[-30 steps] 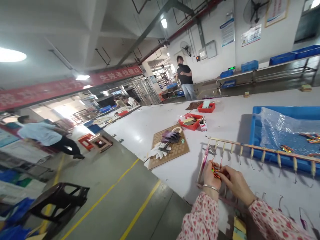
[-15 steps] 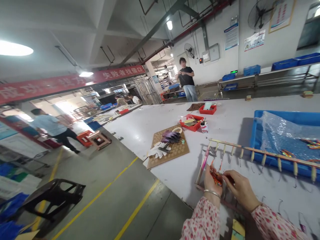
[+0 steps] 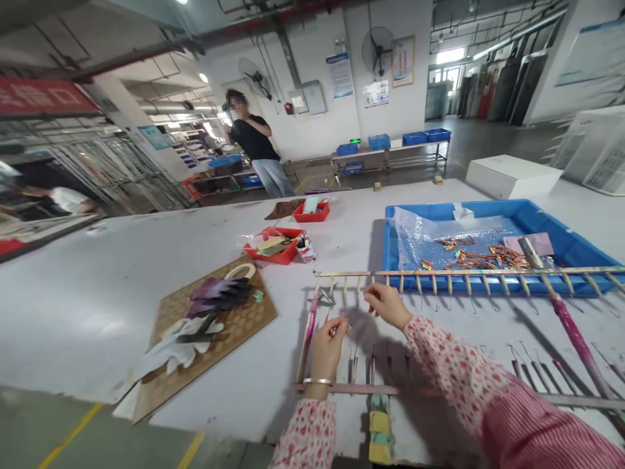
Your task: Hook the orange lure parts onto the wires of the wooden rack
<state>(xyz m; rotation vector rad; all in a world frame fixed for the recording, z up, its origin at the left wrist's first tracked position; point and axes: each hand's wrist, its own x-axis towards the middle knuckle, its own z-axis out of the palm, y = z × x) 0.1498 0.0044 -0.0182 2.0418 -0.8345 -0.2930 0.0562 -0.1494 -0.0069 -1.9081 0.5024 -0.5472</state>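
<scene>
My left hand (image 3: 328, 346), with a bracelet at the wrist, is closed around several small shiny orange pieces (image 3: 334, 331), which its fingers partly cover. To its right and higher up, my right hand (image 3: 388, 305) pinches by the hooks under the top bar of a wooden rack (image 3: 430, 273). A bit of red-orange shows below those fingertips, looking like one of the same pieces. Small wire hooks (image 3: 472, 303) hang from pegs along that bar. The rack's pink-wrapped left side post (image 3: 311, 319) stands just beside my left hand.
Behind the rack sits a blue tray (image 3: 390, 242) with bubble wrap and more orange pieces. Gloves (image 3: 219, 296) and a tape roll lie on a brown board (image 3: 163, 381) at left. Red baskets (image 3: 280, 257) and a pen cup (image 3: 306, 251) stand beyond. A person (image 3: 254, 140) stands past the table.
My view has swung to the right, bringing the whole blue tray into sight. My right hand has moved away from the left hand, up to the rack's hooks. The left still holds orange pieces.
</scene>
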